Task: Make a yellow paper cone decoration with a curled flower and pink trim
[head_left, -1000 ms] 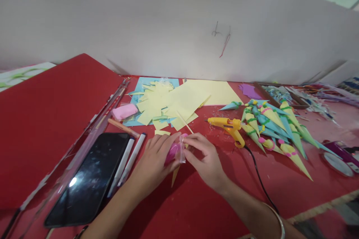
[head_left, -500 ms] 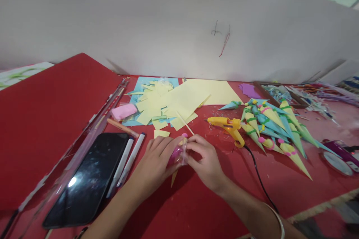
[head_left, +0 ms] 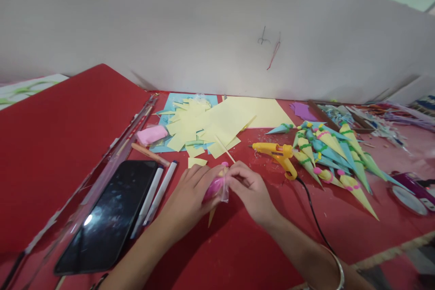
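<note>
My left hand (head_left: 195, 190) is closed around a small clear plastic packet (head_left: 215, 186) with bright pink material in it. It also holds a yellow paper cone (head_left: 211, 217), whose tip sticks out below the fingers; a pink ball (head_left: 224, 164) shows at the top. My right hand (head_left: 249, 192) pinches the packet's clear edge between thumb and fingertips. Much of the cone is hidden behind the left fingers. Just beyond the right hand, a thin pale stick (head_left: 224, 148) lies over the paper.
On the right lie a yellow glue gun (head_left: 277, 152) with a black cord and a pile of decorated paper cones (head_left: 329, 149). Yellow paper pieces (head_left: 190, 122) spread at the back. Left are a phone (head_left: 108, 217), white markers (head_left: 159, 195) and a pink block (head_left: 152, 135).
The right fingers have shifted slightly and curled more at the packet's edge, and more of its pink content shows. The left hand keeps its hold. The whole view has drifted very slightly.
</note>
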Demonstrator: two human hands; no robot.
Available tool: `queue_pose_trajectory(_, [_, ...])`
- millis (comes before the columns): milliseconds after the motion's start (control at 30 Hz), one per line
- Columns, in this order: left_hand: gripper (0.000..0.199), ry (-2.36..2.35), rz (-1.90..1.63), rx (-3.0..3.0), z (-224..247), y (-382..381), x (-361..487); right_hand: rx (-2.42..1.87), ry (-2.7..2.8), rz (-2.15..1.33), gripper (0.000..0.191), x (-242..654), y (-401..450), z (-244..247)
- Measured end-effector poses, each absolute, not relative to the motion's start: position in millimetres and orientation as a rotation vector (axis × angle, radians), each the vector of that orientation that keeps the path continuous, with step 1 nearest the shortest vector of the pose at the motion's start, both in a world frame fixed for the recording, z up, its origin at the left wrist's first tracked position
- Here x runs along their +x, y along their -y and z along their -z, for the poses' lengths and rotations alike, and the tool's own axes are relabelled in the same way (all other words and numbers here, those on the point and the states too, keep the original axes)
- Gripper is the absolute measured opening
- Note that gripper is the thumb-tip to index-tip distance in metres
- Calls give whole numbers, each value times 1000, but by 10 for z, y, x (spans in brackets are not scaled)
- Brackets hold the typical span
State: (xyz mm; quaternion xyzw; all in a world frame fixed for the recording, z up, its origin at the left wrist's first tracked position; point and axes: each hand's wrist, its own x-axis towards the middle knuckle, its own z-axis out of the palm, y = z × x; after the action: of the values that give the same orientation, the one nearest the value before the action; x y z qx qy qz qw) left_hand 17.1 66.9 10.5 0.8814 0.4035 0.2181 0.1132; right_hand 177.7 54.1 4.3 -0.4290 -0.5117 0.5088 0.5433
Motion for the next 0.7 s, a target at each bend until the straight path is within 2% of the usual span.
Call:
queue_pose_trajectory(200, [33,-1470,-713,2519,-118,-768,97,-1004,819,-1311,11,1798,-592,19])
queue_pose_trajectory(367, [46,-1779,-613,2583,68,-797,55,-938,878,-1407,19,1770,-574,4])
queue_pose_trajectory(467, [49,-1767,-641,2673,129,-765,67,-930,897,-1397,25,1777,-574,0])
queue_pose_trajectory(600, [40,-1648,-754,2690,61,-695,169,-975,936,-1394,16,1785,-578,13])
queue_pose_trajectory(700, [34,-1508,-693,2656,10,-640,262,-996,919,-1409,10,1783,-578,13])
